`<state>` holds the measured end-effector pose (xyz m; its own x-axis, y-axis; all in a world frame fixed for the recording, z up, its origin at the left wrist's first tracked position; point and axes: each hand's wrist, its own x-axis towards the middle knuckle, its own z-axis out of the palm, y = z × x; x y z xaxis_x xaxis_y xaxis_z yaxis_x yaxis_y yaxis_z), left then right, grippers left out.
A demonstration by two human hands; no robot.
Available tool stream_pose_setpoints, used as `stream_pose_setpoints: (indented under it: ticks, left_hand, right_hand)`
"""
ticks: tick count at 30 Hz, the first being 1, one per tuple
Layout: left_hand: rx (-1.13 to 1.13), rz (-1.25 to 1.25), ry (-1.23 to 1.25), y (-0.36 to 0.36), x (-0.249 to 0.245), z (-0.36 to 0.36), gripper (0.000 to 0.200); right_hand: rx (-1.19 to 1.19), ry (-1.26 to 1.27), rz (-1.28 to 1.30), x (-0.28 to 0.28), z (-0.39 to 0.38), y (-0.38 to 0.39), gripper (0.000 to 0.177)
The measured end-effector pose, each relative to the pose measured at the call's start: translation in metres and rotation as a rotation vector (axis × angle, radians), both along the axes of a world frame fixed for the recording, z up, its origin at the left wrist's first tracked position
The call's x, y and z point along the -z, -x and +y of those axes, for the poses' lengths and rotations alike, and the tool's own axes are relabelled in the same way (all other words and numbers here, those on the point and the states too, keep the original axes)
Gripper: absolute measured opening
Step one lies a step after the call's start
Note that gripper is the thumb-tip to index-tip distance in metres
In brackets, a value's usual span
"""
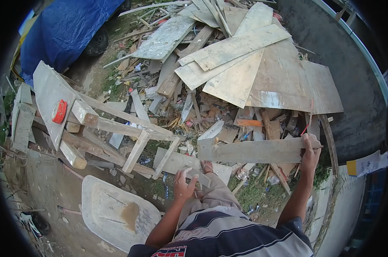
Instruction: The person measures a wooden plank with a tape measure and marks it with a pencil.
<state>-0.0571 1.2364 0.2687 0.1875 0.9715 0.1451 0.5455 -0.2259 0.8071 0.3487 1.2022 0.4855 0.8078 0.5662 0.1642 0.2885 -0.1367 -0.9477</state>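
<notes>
My right hand [310, 150] grips one end of a long, narrow wooden board [258, 151], which stretches leftward across the front of me. A small dark tip sticks out at the right side of that hand. My left hand [185, 184] hovers in front of my legs, thumb and fingers apart, with nothing visible between them. It is below the board's left end, where a short pale board piece [211, 130] angles upward. Beneath my left hand, a pale flat panel [222, 171] lies on the ground by my foot [207, 166].
Plywood sheets [279, 77] and scrap wood are heaped ahead. On the left, a wooden trestle [134, 128] carries a board with a red tape roll [59, 111]. Nearby are a wheelbarrow [112, 201], a blue tarp [65, 34] and a grey wall [331, 55].
</notes>
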Motion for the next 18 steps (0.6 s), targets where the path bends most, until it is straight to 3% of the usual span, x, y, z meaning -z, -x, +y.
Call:
stream_pose_setpoints:
  ticks: [1, 2, 4, 6, 8, 10, 13, 16, 18]
  left_hand:
    - [-0.008, -0.031, 0.032, 0.007, 0.006, 0.002, 0.042]
    - [-0.014, -0.034, 0.024, 0.015, 0.011, 0.002, 0.042]
    - [-0.023, 0.017, 0.281, 0.031, 0.021, -0.001, 0.044]
    - [-0.022, 0.048, 0.370, 0.047, 0.027, -0.007, 0.047]
    - [-0.025, 0.077, 0.457, 0.057, 0.032, -0.012, 0.049]
    - [-0.042, 0.158, 0.676, 0.065, 0.037, -0.020, 0.055]
    - [-0.052, 0.173, 0.682, 0.069, 0.078, -0.044, 0.060]
    - [0.000, 0.080, 0.740, 0.068, 0.135, -0.070, 0.060]
    - [0.028, 0.085, 0.765, 0.059, 0.126, -0.073, 0.059]
  right_hand:
    - [-0.047, -0.105, -0.120, -0.010, 0.000, -0.029, 0.023]
    - [0.142, -0.180, -0.079, -0.029, 0.010, -0.030, 0.029]
    - [0.197, -0.288, -0.116, -0.034, 0.032, -0.053, 0.032]
    - [0.261, -0.387, -0.156, -0.029, 0.043, -0.059, 0.036]
    - [0.308, -0.244, 0.115, -0.009, 0.058, -0.056, 0.044]
    - [0.232, -0.015, 0.203, 0.042, 0.060, -0.047, 0.049]
    - [-0.031, 0.310, 0.395, 0.130, 0.048, -0.003, 0.037]
    - [-0.310, 0.604, 0.266, 0.221, 0.020, 0.050, 0.032]
    - [-0.510, 0.754, 0.127, 0.264, -0.001, 0.075, 0.032]
